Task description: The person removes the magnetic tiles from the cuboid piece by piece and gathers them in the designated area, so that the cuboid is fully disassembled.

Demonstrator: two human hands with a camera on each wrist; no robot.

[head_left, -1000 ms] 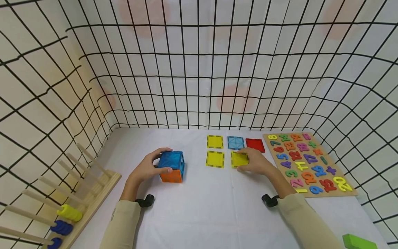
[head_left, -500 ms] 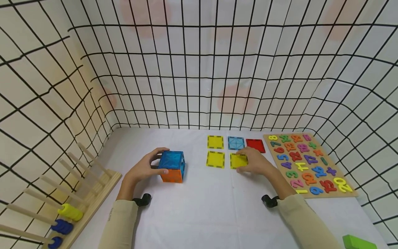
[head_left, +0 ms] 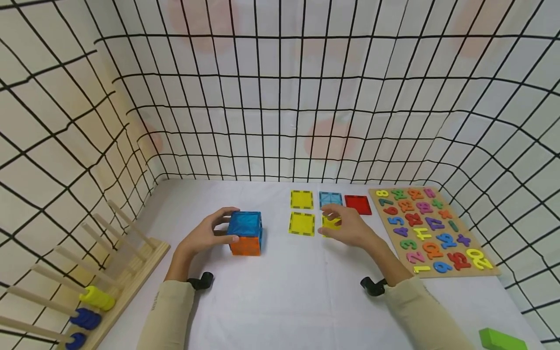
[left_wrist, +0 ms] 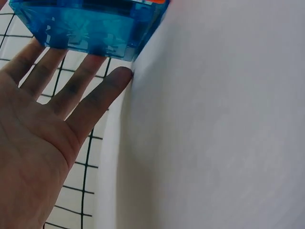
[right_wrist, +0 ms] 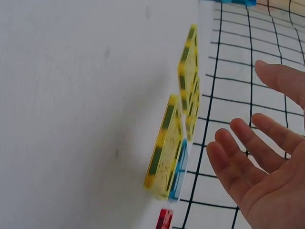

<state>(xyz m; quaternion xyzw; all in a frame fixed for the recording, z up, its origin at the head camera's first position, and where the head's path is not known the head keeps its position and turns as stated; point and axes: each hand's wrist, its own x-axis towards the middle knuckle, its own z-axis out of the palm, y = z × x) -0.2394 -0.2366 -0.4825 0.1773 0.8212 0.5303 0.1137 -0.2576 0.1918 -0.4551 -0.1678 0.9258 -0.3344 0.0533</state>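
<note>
A cube of magnetic tiles (head_left: 244, 224), with a blue top and an orange front, stands on the white table left of the middle. My left hand (head_left: 202, 239) grips its left side, thumb at the front and fingers at the back. In the left wrist view the fingertips pass behind the blue cube wall (left_wrist: 86, 28). My right hand (head_left: 353, 229) is held over a yellow magnetic tile (head_left: 331, 223), fingers apart and loosely bent, partly covering it. The right wrist view shows that hand (right_wrist: 267, 167) holding nothing, apart from the flat yellow tile (right_wrist: 164, 148).
Two more yellow tiles (head_left: 302, 224), a light blue tile (head_left: 330, 198) and a red tile (head_left: 358, 204) lie nearby. A number puzzle board (head_left: 437, 238) is at right, a green block (head_left: 502, 339) front right. A wooden peg rack (head_left: 131, 287) stands left. Black wire mesh (head_left: 280, 107) surrounds the table.
My right hand has lifted off the yellow tile and moved slightly left, fingers spread wider. The cube has turned a little and shifted slightly right in my left hand's grip.
</note>
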